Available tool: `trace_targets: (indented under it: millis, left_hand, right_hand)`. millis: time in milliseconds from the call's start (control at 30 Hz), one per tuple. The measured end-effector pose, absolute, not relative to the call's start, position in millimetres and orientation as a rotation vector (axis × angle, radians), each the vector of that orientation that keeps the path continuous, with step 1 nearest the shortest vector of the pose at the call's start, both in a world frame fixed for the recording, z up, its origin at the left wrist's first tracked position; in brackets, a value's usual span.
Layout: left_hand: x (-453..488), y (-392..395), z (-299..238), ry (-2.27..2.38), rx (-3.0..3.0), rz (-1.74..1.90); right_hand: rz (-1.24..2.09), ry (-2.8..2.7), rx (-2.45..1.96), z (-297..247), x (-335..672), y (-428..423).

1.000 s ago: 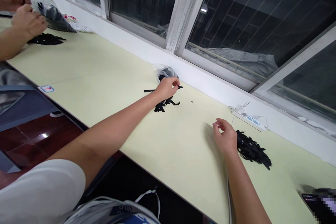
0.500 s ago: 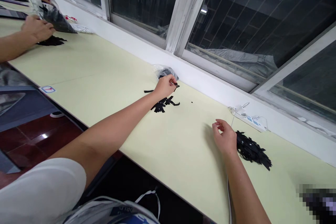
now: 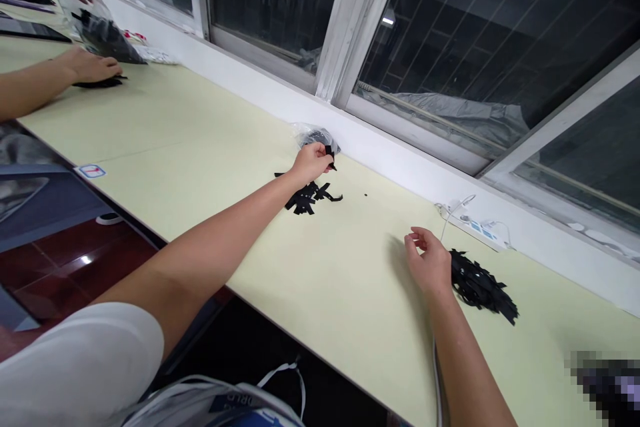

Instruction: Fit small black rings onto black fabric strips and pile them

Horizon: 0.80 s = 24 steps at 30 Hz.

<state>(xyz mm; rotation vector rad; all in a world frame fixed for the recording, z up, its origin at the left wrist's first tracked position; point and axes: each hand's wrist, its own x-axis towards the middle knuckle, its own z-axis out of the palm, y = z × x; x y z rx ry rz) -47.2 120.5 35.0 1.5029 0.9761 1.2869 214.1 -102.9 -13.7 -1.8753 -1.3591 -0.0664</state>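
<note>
My left hand pinches a short black fabric strip between thumb and fingers, raised over the table by the window wall. Below it lies a small loose heap of black strips with tiny light spots. A clear plastic bag with dark contents stands right behind this hand. My right hand rests at the table with fingers loosely curved, thumb and fingertips apart and nothing visible between them. Just right of it is a larger pile of black strips, apart from the fingers.
A white power strip with cables lies along the wall. At the far left a co-worker's hand presses on black strips, and their other hand is over a clear bag. A small label marks the table's front edge.
The strip in my left hand has turned and now stands up from the fingers. My right hand has stayed still. The co-worker's lower hand has moved right onto the black strips.
</note>
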Motion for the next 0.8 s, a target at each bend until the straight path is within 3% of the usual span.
trace_targets:
  millis: [433, 800]
  left_hand:
    - [-43.2, 116.1, 36.5, 1.020, 1.593, 1.265]
    - [24.9, 8.1, 12.5, 0.486, 1.556, 0.827]
  right_hand:
    - [0.001, -1.310, -1.876, -11.0, 211.7, -103.7]
    - [0.847, -1.162, -1.384, -5.1, 157.3, -97.1]
